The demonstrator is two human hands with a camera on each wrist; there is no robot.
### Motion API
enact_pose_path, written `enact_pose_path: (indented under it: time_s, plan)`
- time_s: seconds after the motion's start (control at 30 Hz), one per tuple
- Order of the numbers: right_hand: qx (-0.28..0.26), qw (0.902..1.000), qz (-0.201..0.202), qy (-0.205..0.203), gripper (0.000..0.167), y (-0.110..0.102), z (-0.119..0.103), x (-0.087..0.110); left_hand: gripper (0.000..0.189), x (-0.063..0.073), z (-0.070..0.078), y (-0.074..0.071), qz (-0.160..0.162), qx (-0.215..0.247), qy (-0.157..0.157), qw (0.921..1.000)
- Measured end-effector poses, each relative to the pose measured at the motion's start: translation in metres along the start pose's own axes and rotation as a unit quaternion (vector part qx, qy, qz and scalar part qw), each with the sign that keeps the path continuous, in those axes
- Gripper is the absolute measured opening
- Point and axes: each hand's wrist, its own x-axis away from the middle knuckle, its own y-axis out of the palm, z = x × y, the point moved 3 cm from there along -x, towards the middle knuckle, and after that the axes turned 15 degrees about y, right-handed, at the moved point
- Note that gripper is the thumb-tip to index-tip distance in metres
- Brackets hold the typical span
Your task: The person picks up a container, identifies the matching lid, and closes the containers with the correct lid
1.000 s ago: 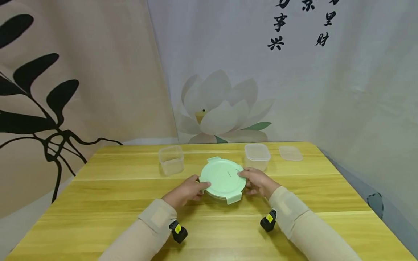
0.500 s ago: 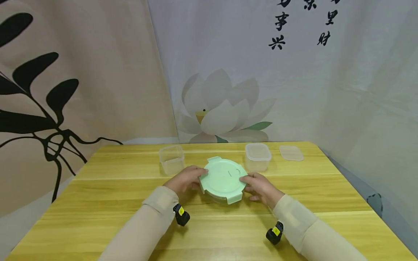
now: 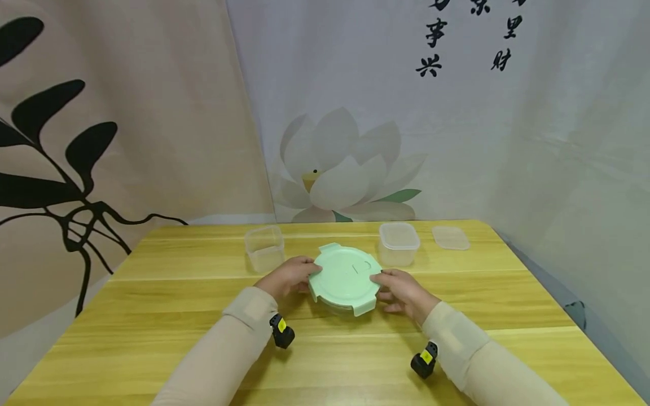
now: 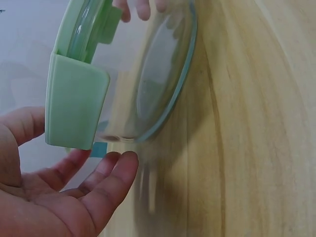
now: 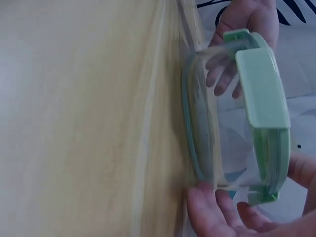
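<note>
A round glass food container (image 4: 158, 74) with a mint-green lid (image 3: 345, 276) stands on the table before me. Its side latches (image 4: 76, 101) fold down over the glass wall. At the left edge my left hand (image 3: 291, 276) holds it, thumb on the lid's rim and fingers bent beside the glass below. My right hand (image 3: 404, 294) grips the opposite edge, its thumb also on the rim. In the right wrist view, the right fingers (image 5: 205, 210) curl near the glass base, and a green latch (image 5: 264, 89) faces the camera.
Behind the glass container stand a clear lidless plastic box (image 3: 266, 251) at the left and a lidded translucent box (image 3: 398, 248) at the right. A flat translucent lid (image 3: 451, 238) lies farther right. A printed curtain (image 3: 345, 84) hangs behind the wooden table (image 3: 152, 327).
My left hand has slid from the lid's near-left edge to farther back along its left side. My right hand has moved slightly nearer along its edge. The container stays about in place.
</note>
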Motion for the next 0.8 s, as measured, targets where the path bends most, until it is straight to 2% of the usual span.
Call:
enact_pose_path:
  time_s: [0.27, 0.43, 0.63, 0.8]
  plan:
    - [-0.007, 0.9996, -0.025, 0.010, 0.055, -0.003, -0.005, -0.011, 0.047, 0.008, -0.001, 0.004, 0.012, 0.011, 0.003, 0.9999]
    - [-0.019, 0.9988, -0.037, 0.024, 0.055, -0.003, -0.009, -0.015, 0.042, 0.014, -0.001, 0.005, 0.018, 0.000, 0.015, 0.9997]
    - [0.001, 0.9982, -0.054, 0.025, 0.050, -0.007, -0.014, -0.021, 0.036, 0.023, 0.000, 0.009, 0.039, -0.012, 0.024, 0.9989]
    - [0.011, 0.9977, -0.062, 0.024, 0.047, -0.010, -0.016, -0.023, 0.037, 0.029, 0.001, 0.014, 0.040, -0.010, 0.027, 0.9988]
